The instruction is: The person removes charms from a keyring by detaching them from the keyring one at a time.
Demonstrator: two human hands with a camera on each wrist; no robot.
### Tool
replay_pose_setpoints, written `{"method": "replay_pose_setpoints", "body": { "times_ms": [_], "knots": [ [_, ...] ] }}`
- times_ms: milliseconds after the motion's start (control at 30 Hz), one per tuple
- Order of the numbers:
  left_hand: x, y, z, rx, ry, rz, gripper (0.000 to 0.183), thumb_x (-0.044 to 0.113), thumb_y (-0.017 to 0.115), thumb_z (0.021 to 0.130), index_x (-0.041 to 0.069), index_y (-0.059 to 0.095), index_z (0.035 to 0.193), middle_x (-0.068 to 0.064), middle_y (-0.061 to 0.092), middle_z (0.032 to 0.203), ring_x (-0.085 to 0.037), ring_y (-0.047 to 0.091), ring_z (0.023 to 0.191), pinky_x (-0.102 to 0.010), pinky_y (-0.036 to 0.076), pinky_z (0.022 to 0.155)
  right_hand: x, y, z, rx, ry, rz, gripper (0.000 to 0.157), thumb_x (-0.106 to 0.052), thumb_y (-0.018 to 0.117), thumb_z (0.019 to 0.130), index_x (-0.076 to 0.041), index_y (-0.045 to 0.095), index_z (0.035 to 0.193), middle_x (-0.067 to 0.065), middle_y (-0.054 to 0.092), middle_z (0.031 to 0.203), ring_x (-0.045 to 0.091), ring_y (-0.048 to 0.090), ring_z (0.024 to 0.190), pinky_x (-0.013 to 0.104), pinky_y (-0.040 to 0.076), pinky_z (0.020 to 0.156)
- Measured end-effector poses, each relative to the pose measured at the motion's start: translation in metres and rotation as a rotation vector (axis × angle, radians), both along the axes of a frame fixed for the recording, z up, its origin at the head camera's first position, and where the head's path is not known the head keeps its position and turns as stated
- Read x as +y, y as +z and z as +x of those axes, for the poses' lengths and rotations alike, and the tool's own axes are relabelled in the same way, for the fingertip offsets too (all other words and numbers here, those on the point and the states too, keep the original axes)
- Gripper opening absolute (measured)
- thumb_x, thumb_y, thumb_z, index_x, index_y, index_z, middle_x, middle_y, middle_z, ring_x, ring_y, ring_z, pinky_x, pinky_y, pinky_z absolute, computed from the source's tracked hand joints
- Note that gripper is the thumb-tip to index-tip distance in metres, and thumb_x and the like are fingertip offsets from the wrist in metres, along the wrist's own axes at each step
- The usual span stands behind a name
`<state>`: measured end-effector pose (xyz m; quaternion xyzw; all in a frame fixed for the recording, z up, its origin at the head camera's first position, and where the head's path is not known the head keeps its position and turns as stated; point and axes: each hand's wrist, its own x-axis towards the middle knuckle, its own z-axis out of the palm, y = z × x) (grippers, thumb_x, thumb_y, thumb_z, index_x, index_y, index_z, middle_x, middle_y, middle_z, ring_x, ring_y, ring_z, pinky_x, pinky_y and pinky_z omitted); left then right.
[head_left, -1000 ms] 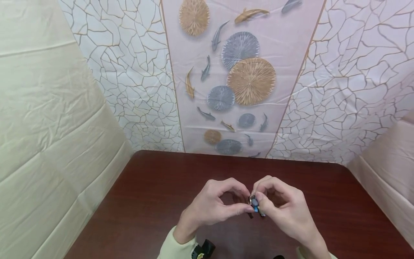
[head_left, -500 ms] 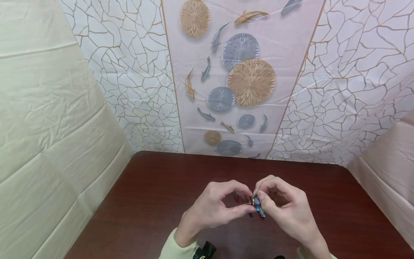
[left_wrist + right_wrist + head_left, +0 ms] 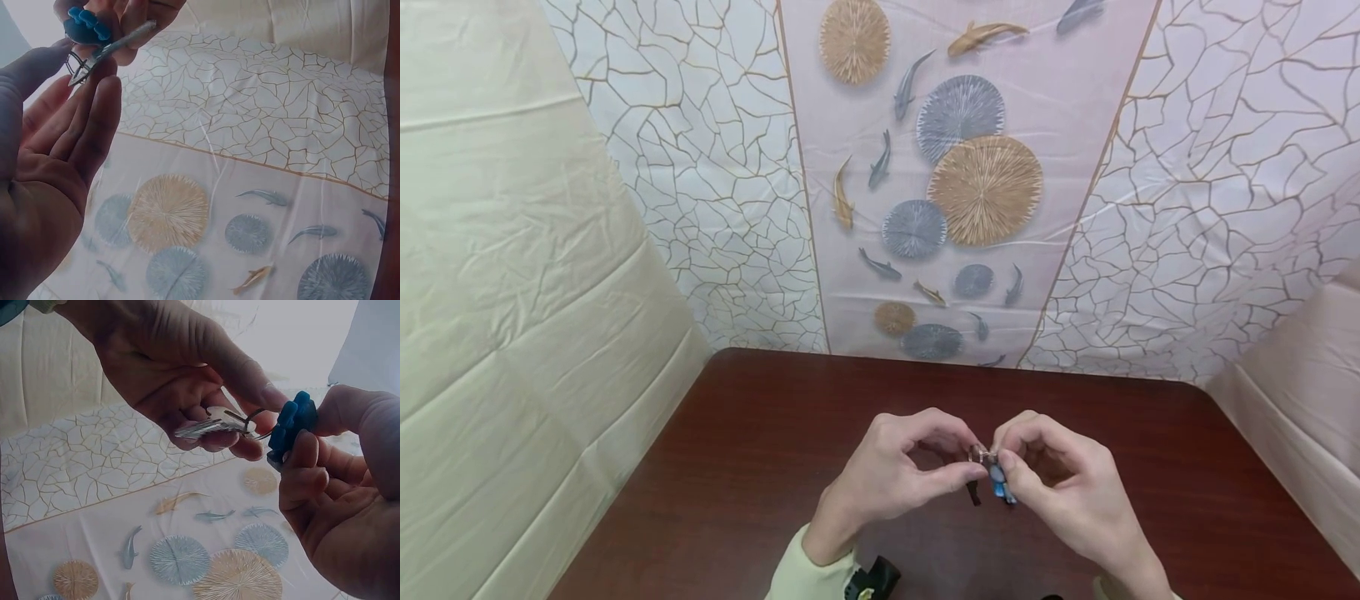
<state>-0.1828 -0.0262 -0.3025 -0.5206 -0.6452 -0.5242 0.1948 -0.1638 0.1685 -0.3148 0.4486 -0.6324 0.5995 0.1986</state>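
In the head view my left hand [image 3: 906, 467] pinches a metal key ring [image 3: 976, 454] between thumb and fingers. Keys hang from the ring; one dark key [image 3: 973, 493] shows below the left thumb. My right hand [image 3: 1063, 479] pinches a small blue figure-shaped charm [image 3: 999, 483], linked to the ring. Silver keys [image 3: 212, 425] lie against the left fingers in the right wrist view, and the charm sits between the right thumb and fingers. In the left wrist view a key [image 3: 119, 47] points toward the right hand. Fingers partly hide the ring and charm.
The hands are above a dark red-brown table [image 3: 760, 467]. Behind its far edge hangs a patterned cloth [image 3: 925, 275], with pale fabric walls [image 3: 512, 333] at the sides. A black device [image 3: 874, 579] is on the left wrist.
The hands have drawn slightly apart. The ring and its link now show between the fingertips, and more of the dark key and blue charm is visible below.
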Motion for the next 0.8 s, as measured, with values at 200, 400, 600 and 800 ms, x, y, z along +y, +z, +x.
{"method": "replay_pose_setpoints", "body": {
  "times_ms": [200, 400, 600, 800],
  "knots": [
    [-0.001, -0.003, -0.001, -0.056, -0.038, 0.043, 0.024, -0.008, 0.071, 0.074, -0.001, 0.057, 0.093, -0.013, 0.067, 0.077, -0.007, 0.065, 0.069, -0.017, 0.051, 0.055, -0.002, -0.001, 0.000, 0.012, 0.022, 0.009, 0.030, 0.028, 0.052, 0.072, 0.002, 0.055, 0.085, 0.008, 0.055, 0.081, 0.013, 0.054, 0.067, 0.024, 0.042, 0.049],
    [-0.001, -0.006, -0.001, -0.125, -0.061, 0.061, 0.024, -0.009, 0.070, 0.074, -0.001, 0.057, 0.092, -0.016, 0.067, 0.075, -0.011, 0.066, 0.068, -0.020, 0.052, 0.051, -0.003, 0.002, 0.006, -0.015, -0.080, 0.103, 0.033, 0.026, 0.057, 0.072, -0.003, 0.057, 0.088, 0.003, 0.055, 0.077, 0.009, 0.053, 0.062, 0.019, 0.042, 0.047],
    [0.001, -0.007, -0.001, -0.148, -0.078, 0.048, 0.023, -0.009, 0.069, 0.075, -0.001, 0.056, 0.092, -0.017, 0.068, 0.073, -0.010, 0.067, 0.068, -0.022, 0.054, 0.053, -0.004, 0.015, 0.014, 0.089, -0.179, 0.253, 0.035, 0.017, 0.065, 0.073, -0.012, 0.062, 0.092, -0.006, 0.054, 0.074, 0.002, 0.050, 0.062, 0.012, 0.038, 0.048],
    [0.003, -0.009, 0.000, -0.179, -0.121, 0.057, 0.019, -0.007, 0.067, 0.078, -0.001, 0.056, 0.093, -0.017, 0.067, 0.072, -0.007, 0.066, 0.068, -0.022, 0.053, 0.052, -0.001, 0.020, 0.011, 0.230, -0.095, 0.277, 0.026, 0.010, 0.064, 0.079, -0.008, 0.064, 0.098, -0.001, 0.056, 0.082, 0.003, 0.051, 0.071, 0.013, 0.040, 0.058]
  ]
}}
